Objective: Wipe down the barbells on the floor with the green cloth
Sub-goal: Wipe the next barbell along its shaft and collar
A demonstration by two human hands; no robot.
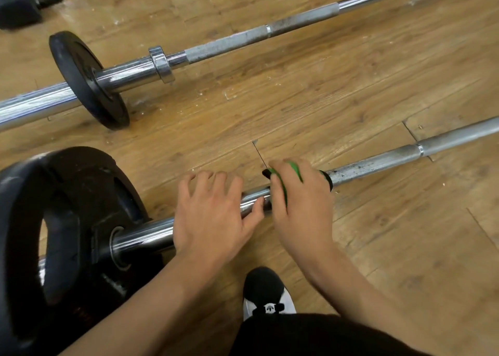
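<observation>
Gripping the cloth (295, 170), the right hand (302, 204) sits on top of the near bar (378, 163). Its fingers are curled over the green fabric, which is wrapped around the shaft under the palm. A black edge of the cloth shows beyond the fingertips and again at the little-finger side, where the dull, speckled knurling begins.

The left hand (213, 215) lies just beside the right hand, on its thumb side, with a narrow gap between them. Its fingers are spread and relaxed over the polished section of the same bar, holding nothing, and the thumb tip touches the steel.

Left of the left hand, a big plate (54, 193) stands on the bar. Beyond both hands' fingertips, across a strip of wood floor (324, 99), the far bar (243, 41) lies roughly parallel. It carries a small plate (78, 69) and a chrome collar (161, 63). Below the wrists, between the forearms, a black-and-white shoe (266, 293) rests on the floor.
</observation>
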